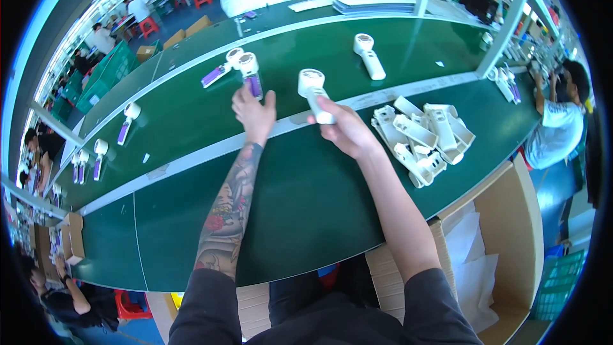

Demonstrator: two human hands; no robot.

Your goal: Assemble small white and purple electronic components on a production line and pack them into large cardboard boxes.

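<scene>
My right hand (345,129) is closed round the lower handle of a white handheld device (311,81) with a round head, held over the strip between the work surface and the green belt. Just left of it, my left hand (255,114) reaches forward with thumb and fingers apart. Its fingertips are at the lower end of another round-headed device (249,64), whose handle shows a purple inside; whether they touch it I cannot tell. A similar purple-handled device (218,74) lies beside that one. Farther right on the belt lies a white one (370,57).
White handle shells (424,131) are piled on the green table (306,211) to the right. An open cardboard box (511,236) stands below the table's right edge. More purple-handled devices (124,129) lie along the belt leftward. Metal posts (507,22) rise beside the belt; people work around.
</scene>
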